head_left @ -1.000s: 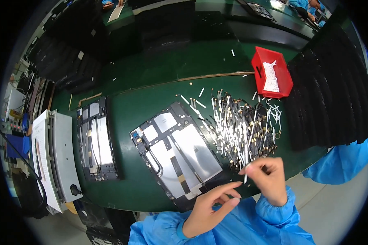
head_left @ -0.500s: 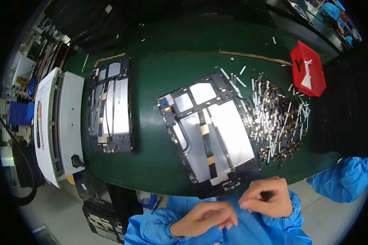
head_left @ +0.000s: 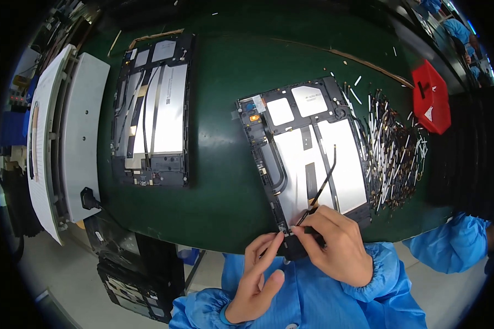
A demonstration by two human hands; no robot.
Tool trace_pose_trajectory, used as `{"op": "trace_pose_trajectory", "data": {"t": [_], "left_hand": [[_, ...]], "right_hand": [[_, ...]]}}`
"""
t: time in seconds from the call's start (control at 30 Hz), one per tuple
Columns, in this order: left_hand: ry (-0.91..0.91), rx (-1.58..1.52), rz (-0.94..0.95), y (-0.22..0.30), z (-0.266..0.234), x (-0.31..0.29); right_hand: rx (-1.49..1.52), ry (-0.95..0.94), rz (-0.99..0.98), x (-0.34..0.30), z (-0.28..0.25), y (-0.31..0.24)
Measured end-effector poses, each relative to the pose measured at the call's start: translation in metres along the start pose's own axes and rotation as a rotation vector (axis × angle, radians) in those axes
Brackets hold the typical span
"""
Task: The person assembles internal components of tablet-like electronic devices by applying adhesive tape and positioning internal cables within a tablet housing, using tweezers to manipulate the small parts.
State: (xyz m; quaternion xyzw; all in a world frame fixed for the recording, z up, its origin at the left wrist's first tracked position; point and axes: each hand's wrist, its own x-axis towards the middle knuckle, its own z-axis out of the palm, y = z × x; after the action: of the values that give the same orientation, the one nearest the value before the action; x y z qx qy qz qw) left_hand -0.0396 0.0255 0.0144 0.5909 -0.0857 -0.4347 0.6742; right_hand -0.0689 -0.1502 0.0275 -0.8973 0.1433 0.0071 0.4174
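An opened tablet-like device (head_left: pixel 343 164), with silver panels in a black frame, lies tilted on the green table in front of me. My right hand (head_left: pixel 337 241) is over its lower end. Thumb and fingers pinch a thin black cable (head_left: pixel 325 182), whose free end rises across the silver panel. At the device's bottom edge, my left hand (head_left: pixel 258 274) reaches in with its index fingertip by the small parts there. Its thumb stands apart and nothing shows in it. The fingertips hide the spot where the cable's lower end sits.
A second opened device (head_left: pixel 170 115) lies to the left, beside a white box-like unit (head_left: pixel 85 126) with papers. Right of the near device is a heap of small black and white strips (head_left: pixel 392 159), with a red bin (head_left: pixel 431 98) behind. A blue-sleeved arm (head_left: pixel 450 244) shows at right.
Both hands have moved from in front of my body up to the device's lower end. My right hand now pinches the black cable. The whole view has shifted somewhat.
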Motion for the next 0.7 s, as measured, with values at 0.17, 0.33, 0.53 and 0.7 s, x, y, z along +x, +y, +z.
{"op": "trace_pose_trajectory", "data": {"t": [0.17, 0.33, 0.53, 0.7], "left_hand": [[-0.015, -0.338, -0.073, -0.013, -0.008, 0.003], [0.057, -0.131, 0.065, -0.017, -0.003, 0.003], [0.25, 0.044, 0.214, -0.018, 0.002, 0.025], [0.285, 0.123, 0.292, -0.026, 0.002, 0.035]], "right_hand": [[0.052, 0.068, 0.026, 0.002, 0.002, -0.001], [0.031, -0.051, 0.004, 0.002, -0.004, 0.001], [0.028, -0.101, -0.004, 0.005, -0.006, 0.002], [0.022, -0.128, -0.023, 0.008, -0.006, 0.001]]}}
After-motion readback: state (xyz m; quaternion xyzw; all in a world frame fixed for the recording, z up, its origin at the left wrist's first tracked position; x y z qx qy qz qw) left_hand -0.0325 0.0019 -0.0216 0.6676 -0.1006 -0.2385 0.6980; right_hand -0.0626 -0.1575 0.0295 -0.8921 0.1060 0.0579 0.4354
